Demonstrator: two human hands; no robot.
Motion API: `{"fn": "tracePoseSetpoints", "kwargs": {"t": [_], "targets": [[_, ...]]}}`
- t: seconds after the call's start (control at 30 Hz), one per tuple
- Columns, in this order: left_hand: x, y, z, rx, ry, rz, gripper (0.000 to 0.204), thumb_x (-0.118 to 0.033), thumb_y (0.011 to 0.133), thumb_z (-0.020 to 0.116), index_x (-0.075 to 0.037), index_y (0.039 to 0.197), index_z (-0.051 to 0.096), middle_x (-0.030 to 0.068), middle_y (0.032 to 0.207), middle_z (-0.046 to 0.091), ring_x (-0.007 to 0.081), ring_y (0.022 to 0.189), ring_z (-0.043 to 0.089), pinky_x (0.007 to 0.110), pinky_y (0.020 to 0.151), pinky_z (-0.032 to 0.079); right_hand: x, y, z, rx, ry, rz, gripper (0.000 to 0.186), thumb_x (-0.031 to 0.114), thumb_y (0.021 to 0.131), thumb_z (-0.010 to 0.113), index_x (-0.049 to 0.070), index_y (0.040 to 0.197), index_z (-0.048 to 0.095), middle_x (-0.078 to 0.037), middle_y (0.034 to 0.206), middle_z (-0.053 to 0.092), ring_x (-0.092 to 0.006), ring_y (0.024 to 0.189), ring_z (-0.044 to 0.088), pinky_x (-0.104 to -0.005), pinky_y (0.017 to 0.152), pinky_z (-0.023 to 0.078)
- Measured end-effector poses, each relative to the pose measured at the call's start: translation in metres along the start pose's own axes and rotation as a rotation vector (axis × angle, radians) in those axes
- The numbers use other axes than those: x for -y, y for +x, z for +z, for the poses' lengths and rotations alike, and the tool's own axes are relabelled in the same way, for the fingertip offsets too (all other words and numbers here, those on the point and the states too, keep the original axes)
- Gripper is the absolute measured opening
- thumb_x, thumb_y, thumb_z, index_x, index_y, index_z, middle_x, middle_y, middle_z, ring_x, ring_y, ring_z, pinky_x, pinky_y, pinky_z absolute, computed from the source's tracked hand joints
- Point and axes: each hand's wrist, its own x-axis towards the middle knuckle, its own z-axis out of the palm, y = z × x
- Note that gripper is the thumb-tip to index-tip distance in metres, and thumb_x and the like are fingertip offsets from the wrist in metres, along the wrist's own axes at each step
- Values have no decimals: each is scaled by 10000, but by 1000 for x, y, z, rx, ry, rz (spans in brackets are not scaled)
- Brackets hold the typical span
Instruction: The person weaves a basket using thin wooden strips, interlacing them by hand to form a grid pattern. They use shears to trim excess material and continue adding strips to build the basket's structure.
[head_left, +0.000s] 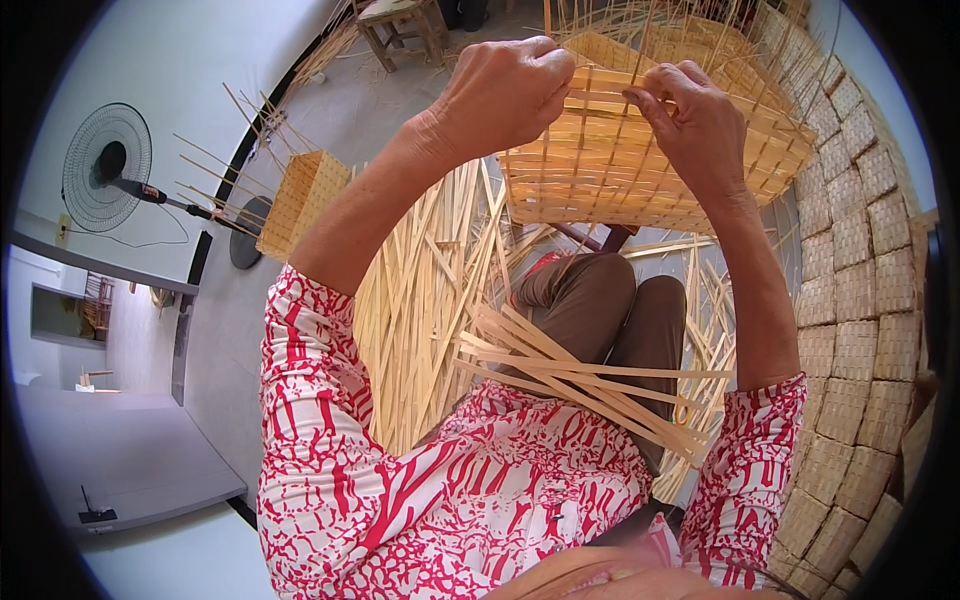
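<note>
A part-woven bamboo basket (610,165) is raised in front of me above my knees, with thin upright stakes sticking out past its top edge. My left hand (505,105) is closed in a fist at the basket's upper left; the fingertips are hidden, but they appear to grip a bamboo strip at the rim. At the upper right, my right hand (695,125) has its thumb and bent fingers pinched on the top strip beside a stake. Loose flat bamboo strips (590,375) lie across my lap.
Many long bamboo strips (410,310) cover the floor ahead and left. A smaller unfinished basket (305,195) stands at the left, near a fan (108,165). Stacked woven baskets (850,300) line the right wall. A wooden stool (400,25) is at the back.
</note>
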Motion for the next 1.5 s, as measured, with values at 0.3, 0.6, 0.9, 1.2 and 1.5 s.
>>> {"fn": "tracePoseSetpoints", "kwargs": {"t": [0.3,0.6,0.9,1.2,1.5], "targets": [[-7,-3,4,-58,106,85,126,-163,861,725,-107,960,669,38,864,658,209,718,680,328,617,557,9,0,-1,-36,-9,1,240,368,891,719,132,875,680,-26,862,659,-288,731,669,-421,610,501],[39,-21,-2,-113,-512,-240,322,-330,797,853,-114,1019,765,6,976,747,40,832,676,200,665,529,6,-2,-4,-55,57,-1,241,370,895,725,131,879,695,-3,864,661,-225,655,666,-369,573,493],[21,-23,-1,26,-614,-437,192,-224,891,793,-49,894,713,-81,706,600,-5,627,502,180,556,428,11,-6,-2,-33,81,7,226,339,888,742,132,978,725,-9,962,693,-200,667,690,-326,577,509],[68,-99,44,-1,-668,-372,468,-342,897,717,-67,1271,650,140,1217,673,241,1194,590,393,1050,445,12,-63,-32,-56,245,73,438,24,875,689,100,1304,644,-132,1274,656,-220,970,705,-356,737,582],[52,-99,73,416,-11,157,489,-434,647,850,-75,963,746,117,1257,635,270,1344,471,436,1204,283,10,-233,-33,431,235,101,300,42,835,691,69,1133,677,-132,1128,678,-329,1066,634,-428,927,480]]}}
